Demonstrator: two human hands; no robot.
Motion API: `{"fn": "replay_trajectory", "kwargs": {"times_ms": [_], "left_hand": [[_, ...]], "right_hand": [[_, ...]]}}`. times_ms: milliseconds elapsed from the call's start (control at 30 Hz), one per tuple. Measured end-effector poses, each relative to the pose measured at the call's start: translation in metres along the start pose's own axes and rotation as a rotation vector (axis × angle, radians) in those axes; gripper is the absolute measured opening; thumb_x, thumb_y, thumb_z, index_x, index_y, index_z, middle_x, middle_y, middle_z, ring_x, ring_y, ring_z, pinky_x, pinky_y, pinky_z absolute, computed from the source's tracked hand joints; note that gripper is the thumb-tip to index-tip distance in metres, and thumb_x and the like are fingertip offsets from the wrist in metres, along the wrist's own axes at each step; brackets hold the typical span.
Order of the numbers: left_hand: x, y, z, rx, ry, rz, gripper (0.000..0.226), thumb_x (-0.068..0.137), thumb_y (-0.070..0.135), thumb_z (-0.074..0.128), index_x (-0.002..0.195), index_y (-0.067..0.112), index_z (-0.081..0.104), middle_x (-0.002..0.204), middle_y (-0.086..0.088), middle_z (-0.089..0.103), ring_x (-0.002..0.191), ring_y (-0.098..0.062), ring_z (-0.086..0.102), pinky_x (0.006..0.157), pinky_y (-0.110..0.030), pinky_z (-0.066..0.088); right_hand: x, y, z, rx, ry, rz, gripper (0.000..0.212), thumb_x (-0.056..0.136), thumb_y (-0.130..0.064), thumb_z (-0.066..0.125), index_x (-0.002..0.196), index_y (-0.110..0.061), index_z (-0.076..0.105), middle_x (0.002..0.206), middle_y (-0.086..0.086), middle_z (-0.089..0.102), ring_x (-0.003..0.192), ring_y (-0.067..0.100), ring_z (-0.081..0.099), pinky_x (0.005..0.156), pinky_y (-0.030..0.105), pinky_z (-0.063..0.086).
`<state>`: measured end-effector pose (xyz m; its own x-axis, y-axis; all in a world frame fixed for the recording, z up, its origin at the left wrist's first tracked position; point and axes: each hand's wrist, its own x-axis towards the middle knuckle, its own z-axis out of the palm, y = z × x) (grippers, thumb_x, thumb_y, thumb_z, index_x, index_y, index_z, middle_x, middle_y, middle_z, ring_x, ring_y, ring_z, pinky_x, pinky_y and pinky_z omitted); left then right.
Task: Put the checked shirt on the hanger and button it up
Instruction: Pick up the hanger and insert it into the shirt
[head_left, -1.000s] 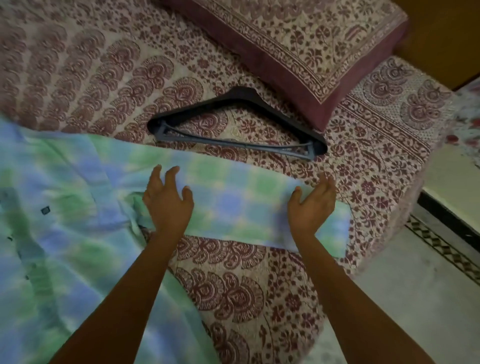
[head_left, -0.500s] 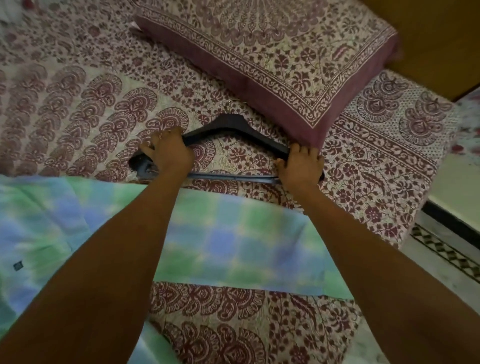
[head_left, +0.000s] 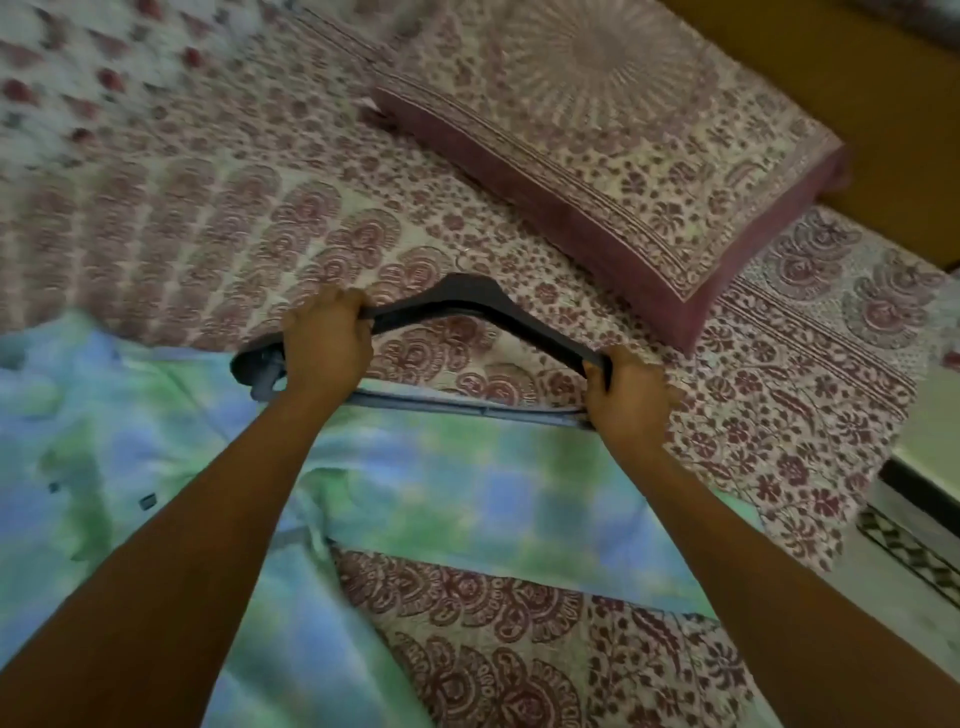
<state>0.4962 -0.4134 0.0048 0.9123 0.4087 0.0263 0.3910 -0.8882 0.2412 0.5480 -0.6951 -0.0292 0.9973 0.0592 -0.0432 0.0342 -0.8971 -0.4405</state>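
Fingers (head_left: 337, 304) of both hands were clamped on the dark hanger (head_left: 470, 299). Left hand (head_left: 324, 345) gripped one arm, right hand (head_left: 626, 392) the other end, beside the checked shirt (head_left: 441, 483).

Dim, warm indoor light. A bed covered by a cream bedsheet (head_left: 311, 218) block-printed with maroon florals and paisleys. At the head end, a pillow (head_left: 623, 156) in matching print with a maroon border, lying flat. Behind it, a plain brown wooden headboard (head_left: 852, 78). Lower right, pale floor (head_left: 893, 608) with a dark patterned border strip (head_left: 914, 556).
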Motion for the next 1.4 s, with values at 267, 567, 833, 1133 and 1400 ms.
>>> {"fn": "replay_trajectory", "kwargs": {"times_ms": [267,567,833,1133,1400], "left_hand": [[-0.084,-0.134,-0.066,0.003,0.074,-0.167,0.031,0.090,0.031,0.053,0.116,0.014,0.054,0.097,-0.017,0.061,0.090,-0.039,0.058,0.083,-0.045,0.041],[-0.179,-0.298,-0.123,-0.085,0.120,-0.452,0.028,0.096,0.027,0.047,0.121,0.024,0.058,0.103,-0.015,0.067,0.090,-0.039,0.059,0.088,-0.046,0.043],[-0.220,-0.399,-0.161,-0.039,0.253,-0.614,0.027,0.096,0.026,0.046,0.118,0.022,0.060,0.086,-0.018,0.066,0.074,-0.037,0.059,0.082,-0.048,0.048],[-0.230,-0.461,-0.169,0.007,0.415,-0.792,0.022,0.092,0.020,0.051,0.112,0.021,0.061,0.083,-0.017,0.061,0.080,-0.035,0.058,0.087,-0.047,0.039],[-0.231,-0.491,-0.147,-0.126,0.440,-0.845,0.030,0.091,0.026,0.054,0.120,0.022,0.059,0.082,-0.020,0.062,0.079,-0.038,0.059,0.088,-0.053,0.045]], "right_hand": [[-0.081,-0.138,0.035,0.063,-0.028,-0.241,0.021,0.091,-0.029,0.052,0.099,-0.013,0.062,0.071,0.012,0.057,0.075,0.039,0.057,0.074,0.050,0.048],[-0.209,-0.273,0.084,0.114,-0.123,-0.395,0.022,0.090,-0.025,0.057,0.107,-0.012,0.062,0.078,0.018,0.064,0.079,0.040,0.059,0.072,0.045,0.044],[-0.253,-0.350,0.132,0.359,-0.051,-0.349,0.041,0.089,-0.023,0.057,0.124,-0.002,0.050,0.120,0.022,0.055,0.114,0.035,0.047,0.094,0.045,0.038],[-0.260,-0.358,0.193,0.371,-0.296,-0.282,0.018,0.092,-0.001,0.044,0.100,0.002,0.060,0.088,0.026,0.065,0.072,0.037,0.059,0.065,0.031,0.037],[-0.234,-0.413,0.244,0.273,-0.427,-0.289,0.020,0.087,-0.008,0.054,0.106,-0.004,0.058,0.108,0.019,0.062,0.098,0.036,0.059,0.078,0.034,0.044]]}}
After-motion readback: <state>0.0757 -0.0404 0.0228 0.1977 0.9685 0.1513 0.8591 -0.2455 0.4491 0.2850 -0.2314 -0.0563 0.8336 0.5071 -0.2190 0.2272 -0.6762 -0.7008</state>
